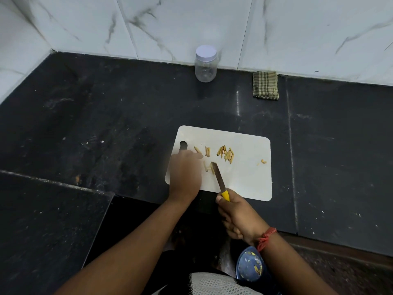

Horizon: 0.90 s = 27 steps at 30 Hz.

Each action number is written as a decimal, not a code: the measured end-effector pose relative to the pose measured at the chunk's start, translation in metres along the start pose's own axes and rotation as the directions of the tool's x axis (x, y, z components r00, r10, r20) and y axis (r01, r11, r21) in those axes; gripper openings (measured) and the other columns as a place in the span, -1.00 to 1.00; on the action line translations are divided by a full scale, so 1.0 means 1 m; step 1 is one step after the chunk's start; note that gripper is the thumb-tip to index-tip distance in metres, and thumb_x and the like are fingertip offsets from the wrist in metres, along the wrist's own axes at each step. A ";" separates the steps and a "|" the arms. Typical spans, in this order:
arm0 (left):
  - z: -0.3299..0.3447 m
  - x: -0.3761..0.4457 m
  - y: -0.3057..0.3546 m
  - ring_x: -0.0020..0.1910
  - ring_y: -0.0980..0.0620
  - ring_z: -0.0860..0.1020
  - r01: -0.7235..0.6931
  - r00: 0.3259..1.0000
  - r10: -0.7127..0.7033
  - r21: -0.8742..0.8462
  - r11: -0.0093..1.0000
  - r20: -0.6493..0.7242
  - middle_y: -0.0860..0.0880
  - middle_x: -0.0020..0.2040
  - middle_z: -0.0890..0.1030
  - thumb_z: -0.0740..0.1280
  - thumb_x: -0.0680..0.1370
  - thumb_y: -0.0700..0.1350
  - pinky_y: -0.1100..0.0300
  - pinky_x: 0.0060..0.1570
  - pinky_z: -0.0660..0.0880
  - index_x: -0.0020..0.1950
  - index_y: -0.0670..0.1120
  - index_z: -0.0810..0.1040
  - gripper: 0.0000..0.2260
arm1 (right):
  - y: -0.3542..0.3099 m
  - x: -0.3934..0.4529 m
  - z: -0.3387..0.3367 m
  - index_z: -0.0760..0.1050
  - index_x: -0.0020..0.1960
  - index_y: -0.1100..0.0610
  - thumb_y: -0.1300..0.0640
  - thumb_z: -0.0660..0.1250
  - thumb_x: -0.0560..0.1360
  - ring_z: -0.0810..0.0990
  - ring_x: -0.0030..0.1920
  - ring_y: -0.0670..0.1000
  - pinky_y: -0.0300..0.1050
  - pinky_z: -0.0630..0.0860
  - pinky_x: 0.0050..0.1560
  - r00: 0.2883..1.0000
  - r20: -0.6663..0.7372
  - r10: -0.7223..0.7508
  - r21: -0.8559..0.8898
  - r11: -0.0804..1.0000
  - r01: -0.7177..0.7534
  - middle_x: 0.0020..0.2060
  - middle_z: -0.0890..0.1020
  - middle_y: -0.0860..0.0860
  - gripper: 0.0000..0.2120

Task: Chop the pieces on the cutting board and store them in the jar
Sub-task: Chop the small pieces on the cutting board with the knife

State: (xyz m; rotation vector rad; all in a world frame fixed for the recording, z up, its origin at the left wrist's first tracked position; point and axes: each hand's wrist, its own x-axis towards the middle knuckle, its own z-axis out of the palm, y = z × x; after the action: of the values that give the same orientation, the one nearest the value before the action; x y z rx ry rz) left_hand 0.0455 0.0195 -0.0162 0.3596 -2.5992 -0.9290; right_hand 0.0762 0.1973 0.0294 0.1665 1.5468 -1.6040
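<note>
Now, right hand grasping knife over cutting board, left hand blurred, grip unclear, resting on pieces there, closed jar beyond board

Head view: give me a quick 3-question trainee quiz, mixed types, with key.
1. True or false: the jar has its lid on.
2. What does the right hand grip?
A. a spoon
B. the knife
C. the cloth
3. Fill in: the left hand rests on the ____ end of the board, beside the pieces.

Key: 1 true; 2 B; 3 left.
</note>
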 end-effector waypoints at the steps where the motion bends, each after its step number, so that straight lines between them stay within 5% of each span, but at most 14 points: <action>1: 0.000 -0.001 0.002 0.13 0.03 0.36 -0.019 1.000 0.019 0.011 1.000 0.010 0.03 0.10 0.52 0.26 0.61 -0.16 0.21 0.12 0.32 0.13 -0.04 0.63 -0.82 | -0.001 0.000 0.000 0.27 -0.08 0.08 0.02 0.14 0.67 0.13 -0.64 -0.05 -0.33 0.09 -0.53 1.000 0.010 -0.013 0.019 1.000 0.013 -0.49 0.30 0.03 -0.80; 5: 0.002 -0.001 0.005 0.16 -0.05 0.37 -0.056 0.992 0.042 0.111 0.992 0.123 0.02 0.15 0.50 0.37 0.53 -0.06 0.01 0.16 0.33 0.19 0.00 0.61 -0.76 | -0.002 -0.001 0.003 0.28 -0.10 0.10 0.04 0.16 0.67 0.11 -0.65 -0.05 -0.36 0.09 -0.55 0.999 0.035 -0.026 0.077 0.997 0.023 -0.50 0.29 0.04 -0.79; 16: 0.010 0.010 0.007 0.17 -0.08 0.38 -0.013 0.987 -0.013 0.160 0.987 0.157 0.01 0.12 0.53 0.38 0.55 -0.04 -0.02 0.13 0.30 0.00 -0.03 0.68 -0.88 | -0.004 -0.003 0.001 0.36 -0.04 0.11 0.06 0.17 0.66 0.09 -0.67 -0.06 -0.40 0.09 -0.54 0.998 0.049 -0.030 0.238 0.971 0.018 -0.48 0.26 0.06 -0.85; 20: 0.007 0.010 0.004 0.15 -0.06 0.37 0.004 0.988 -0.030 0.165 0.986 0.154 0.03 0.11 0.52 0.40 0.55 0.06 0.04 0.10 0.24 -0.07 -0.03 0.64 -0.83 | -0.007 -0.005 -0.009 0.34 -0.15 0.08 0.08 0.17 0.66 0.08 -0.67 -0.07 -0.40 0.11 -0.54 0.997 -0.034 -0.076 0.332 0.940 0.083 -0.48 0.23 0.06 -0.79; 27: 0.027 0.027 0.051 0.08 -0.11 0.43 -0.233 0.952 0.180 0.208 0.950 0.246 0.02 0.04 0.53 0.49 0.45 0.05 -0.01 0.02 0.31 -0.22 0.01 0.60 -0.84 | -0.013 -0.018 -0.030 0.30 -0.13 0.06 0.11 0.15 0.66 0.08 -0.67 -0.09 -0.44 0.15 -0.55 0.964 -0.243 -0.106 0.413 0.888 0.201 -0.50 0.23 0.03 -0.82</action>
State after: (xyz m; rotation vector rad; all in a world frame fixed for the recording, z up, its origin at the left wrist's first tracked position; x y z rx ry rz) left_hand 0.0043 0.0635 0.0039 0.0359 -2.8938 -0.6224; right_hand 0.0647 0.2300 0.0445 0.4859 1.3597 -2.1054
